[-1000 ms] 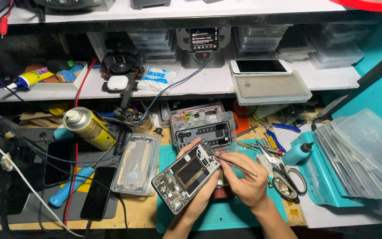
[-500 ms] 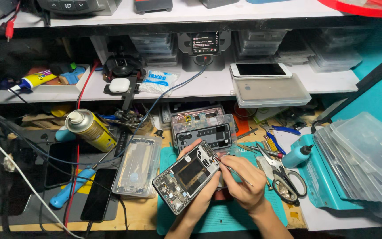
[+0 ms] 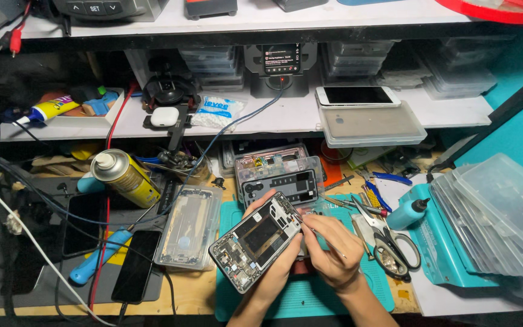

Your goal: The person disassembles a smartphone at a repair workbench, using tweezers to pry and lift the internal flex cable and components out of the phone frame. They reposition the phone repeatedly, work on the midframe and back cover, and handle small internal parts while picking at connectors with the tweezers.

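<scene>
An opened phone frame (image 3: 255,241), dark with exposed inner parts, is held tilted above the teal work mat (image 3: 370,290). My left hand (image 3: 276,266) grips it from below, fingers around its right edge. My right hand (image 3: 333,249) is closed on thin metal tweezers (image 3: 310,228), whose tip touches the frame's upper right edge. Behind the hands stands a clear parts tray (image 3: 279,175) with a phone back panel in it.
Black-handled scissors (image 3: 388,245) and a teal squeeze bottle (image 3: 407,213) lie right of my hands. A clear phone case (image 3: 186,227), a dark phone (image 3: 135,266), a blue tool (image 3: 95,263) and a yellow spray can (image 3: 125,177) sit to the left. Stacked clear lids (image 3: 491,212) stand at far right.
My right hand has shifted slightly left and up, bringing the tweezers to the frame's upper right edge. The left hand keeps the frame in much the same place.
</scene>
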Tool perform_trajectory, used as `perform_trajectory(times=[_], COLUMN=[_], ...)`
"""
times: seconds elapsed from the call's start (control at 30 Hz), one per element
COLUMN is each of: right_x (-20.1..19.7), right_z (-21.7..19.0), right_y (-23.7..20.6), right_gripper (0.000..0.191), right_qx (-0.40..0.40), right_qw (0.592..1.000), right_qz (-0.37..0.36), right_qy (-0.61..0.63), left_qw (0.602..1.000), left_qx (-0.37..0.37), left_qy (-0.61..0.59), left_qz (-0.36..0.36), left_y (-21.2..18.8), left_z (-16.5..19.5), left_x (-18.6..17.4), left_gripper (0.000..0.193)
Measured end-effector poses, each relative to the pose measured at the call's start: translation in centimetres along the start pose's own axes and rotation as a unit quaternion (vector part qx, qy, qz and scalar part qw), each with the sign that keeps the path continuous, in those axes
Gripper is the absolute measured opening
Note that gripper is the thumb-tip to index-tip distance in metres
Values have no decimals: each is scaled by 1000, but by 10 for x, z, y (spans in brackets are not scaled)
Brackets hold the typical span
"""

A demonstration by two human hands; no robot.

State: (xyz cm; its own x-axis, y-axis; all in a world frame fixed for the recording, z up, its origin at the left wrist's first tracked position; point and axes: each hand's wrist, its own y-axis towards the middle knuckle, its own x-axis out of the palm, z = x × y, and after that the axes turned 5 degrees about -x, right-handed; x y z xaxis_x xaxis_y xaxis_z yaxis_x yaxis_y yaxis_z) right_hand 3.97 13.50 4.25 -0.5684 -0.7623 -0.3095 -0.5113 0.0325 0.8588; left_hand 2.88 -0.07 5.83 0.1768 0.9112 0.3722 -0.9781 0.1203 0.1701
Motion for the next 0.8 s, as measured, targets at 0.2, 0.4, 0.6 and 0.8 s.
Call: perform_trajectory(times=[0.2, 0.4, 0.6, 0.8], right_x=[-7, -12, -36, -55], right_z=[9, 32, 61, 76], right_y=[-7, -17, -22, -31], right_gripper=[19, 15, 42, 44], right_qx=[105, 262, 285, 386], right_qw=[993, 935, 945, 913], right_qz=[-1, 100, 71, 80], right_qy=[62, 219, 143, 101], left_qw=[989, 963, 954, 980], left_qx=[-48, -96, -129, -91], left_qy=[-141, -249, -258, -156], left_qz=[-12, -31, -78, -83], left_y=[11, 16, 18, 18], left_z=[-25, -43, -52, -47], left_x=[-19, -41, -35, -22], left_gripper=[82, 78, 84, 88])
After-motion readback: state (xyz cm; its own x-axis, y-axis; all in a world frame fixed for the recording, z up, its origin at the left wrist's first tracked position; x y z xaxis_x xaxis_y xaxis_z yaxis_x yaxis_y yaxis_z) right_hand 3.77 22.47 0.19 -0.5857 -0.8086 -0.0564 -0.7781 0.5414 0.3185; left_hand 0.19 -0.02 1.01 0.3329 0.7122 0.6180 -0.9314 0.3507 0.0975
